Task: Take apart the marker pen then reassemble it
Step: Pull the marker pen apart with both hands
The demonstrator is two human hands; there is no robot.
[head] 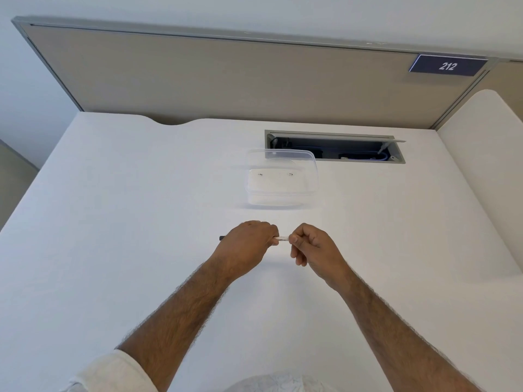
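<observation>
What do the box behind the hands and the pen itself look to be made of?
The box looks like thin clear plastic: the desk shows through its walls, and its rim catches light. The marker pen seems to be smooth white plastic with a black end, though both hands cover most of it.

white marker pen (282, 238), black tip (222, 237)
</observation>
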